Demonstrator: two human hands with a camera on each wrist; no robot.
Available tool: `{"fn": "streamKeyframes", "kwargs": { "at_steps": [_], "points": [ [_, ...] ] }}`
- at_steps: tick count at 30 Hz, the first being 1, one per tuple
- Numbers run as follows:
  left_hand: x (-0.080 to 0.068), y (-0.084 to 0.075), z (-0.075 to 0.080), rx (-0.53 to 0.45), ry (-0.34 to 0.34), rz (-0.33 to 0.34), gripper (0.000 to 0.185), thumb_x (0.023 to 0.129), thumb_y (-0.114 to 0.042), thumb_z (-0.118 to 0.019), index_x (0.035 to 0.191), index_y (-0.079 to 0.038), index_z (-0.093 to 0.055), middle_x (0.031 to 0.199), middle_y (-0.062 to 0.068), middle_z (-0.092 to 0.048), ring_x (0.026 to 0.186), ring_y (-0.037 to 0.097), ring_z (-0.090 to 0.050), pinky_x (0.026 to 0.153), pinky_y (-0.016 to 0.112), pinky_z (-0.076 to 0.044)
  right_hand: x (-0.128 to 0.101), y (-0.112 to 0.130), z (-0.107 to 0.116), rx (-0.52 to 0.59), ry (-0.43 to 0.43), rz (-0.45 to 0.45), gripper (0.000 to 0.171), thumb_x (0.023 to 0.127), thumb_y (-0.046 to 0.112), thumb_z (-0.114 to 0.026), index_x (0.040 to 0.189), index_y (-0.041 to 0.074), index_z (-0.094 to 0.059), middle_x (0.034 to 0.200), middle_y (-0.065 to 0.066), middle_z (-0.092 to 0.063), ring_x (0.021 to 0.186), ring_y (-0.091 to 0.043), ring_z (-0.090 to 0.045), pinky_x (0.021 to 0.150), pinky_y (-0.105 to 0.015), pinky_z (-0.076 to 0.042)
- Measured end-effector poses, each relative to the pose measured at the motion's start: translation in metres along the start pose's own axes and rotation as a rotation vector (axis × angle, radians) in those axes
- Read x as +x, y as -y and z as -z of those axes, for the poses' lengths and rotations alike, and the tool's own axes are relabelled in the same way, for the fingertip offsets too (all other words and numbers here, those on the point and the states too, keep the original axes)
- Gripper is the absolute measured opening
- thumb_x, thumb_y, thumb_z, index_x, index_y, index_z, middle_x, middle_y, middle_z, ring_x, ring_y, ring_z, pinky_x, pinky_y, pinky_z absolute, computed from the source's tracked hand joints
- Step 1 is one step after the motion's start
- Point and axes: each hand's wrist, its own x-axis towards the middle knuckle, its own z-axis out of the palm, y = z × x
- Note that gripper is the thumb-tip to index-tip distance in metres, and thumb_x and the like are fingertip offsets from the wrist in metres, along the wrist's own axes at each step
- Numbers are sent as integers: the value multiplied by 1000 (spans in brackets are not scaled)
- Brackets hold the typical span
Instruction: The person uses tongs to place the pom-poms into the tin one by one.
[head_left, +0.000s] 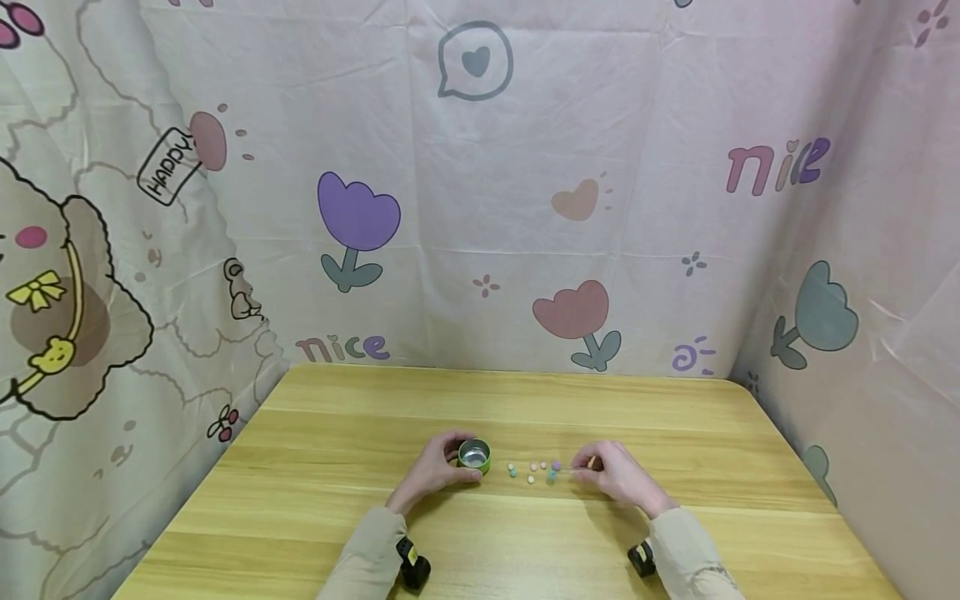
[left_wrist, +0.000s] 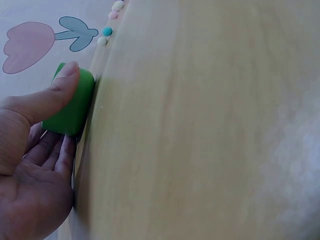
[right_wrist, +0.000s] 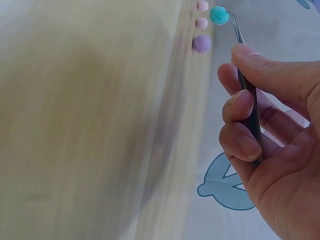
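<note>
A small green round tin with a shiny inside stands on the wooden table. My left hand grips it; the thumb presses its green side. My right hand pinches thin metal tweezers, whose tips hold a teal pom-pom just above the table. Several small pastel pom-poms lie between the hands, among them a purple one and pink ones. A teal ball and cream ones show past the tin in the left wrist view.
A cartoon-printed cloth hangs behind and at both sides of the table. The table's right edge runs close to the cloth. A band with a camera sits on each wrist.
</note>
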Motion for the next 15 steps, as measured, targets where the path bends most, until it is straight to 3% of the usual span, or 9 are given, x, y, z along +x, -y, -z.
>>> {"fn": "streamKeyframes", "kwargs": {
  "at_steps": [9,15],
  "points": [
    [0,-1,-1,13,-13,12,63,77,-2,-86,131,8,-56,129,27,-61,122,42,-60,108,50,-50,7,5,0,-9,-15,15,7,89,7,-72,93,3,-76,79,-1,-71,64,0,-54,55,-17,-49],
    [0,-1,-1,15,-13,7,62,77,-2,-86,130,9,-56,128,28,-62,122,43,-60,109,50,-50,11,14,0,16,-11,4,7,90,11,-73,93,6,-76,80,-4,-72,64,-8,-58,53,-18,-48]
  ]
}}
